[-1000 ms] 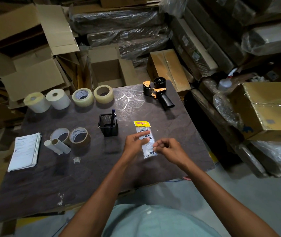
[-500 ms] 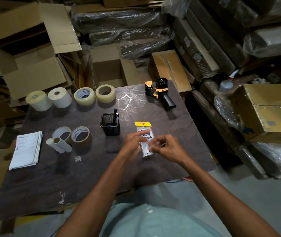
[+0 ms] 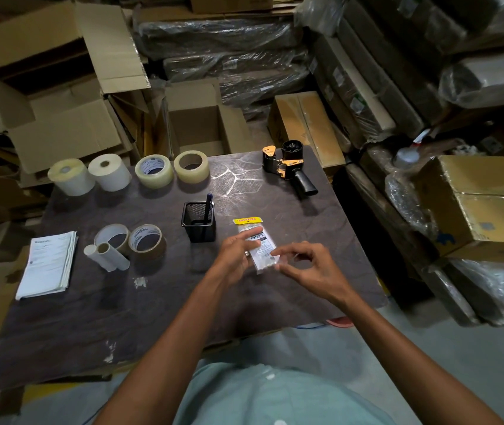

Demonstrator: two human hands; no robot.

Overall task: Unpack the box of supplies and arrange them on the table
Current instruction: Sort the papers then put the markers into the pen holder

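Note:
A small clear packet [image 3: 263, 251] with a yellow header lies low over the dark table [image 3: 305, 228], right of a black mesh pen holder [image 3: 198, 223]. My left hand [image 3: 233, 257] holds the packet's left side, index finger across its top. My right hand [image 3: 312, 271] pinches its lower right corner between thumb and forefinger. Two white label rolls [image 3: 109, 172], two clear tape rolls [image 3: 154, 171] and a black-and-orange tape dispenser [image 3: 287, 167] line the far edge.
A white tape roll [image 3: 112, 239], a brown one [image 3: 146, 242], two cardboard tubes [image 3: 109, 256] and a paper stack [image 3: 48, 263] sit at the left. An open cardboard box [image 3: 201, 124] stands behind the table. Wrapped cartons crowd the right.
My right hand has gone from a loose fist beside the packet to a pinch on its lower corner. My left hand has stayed on the packet.

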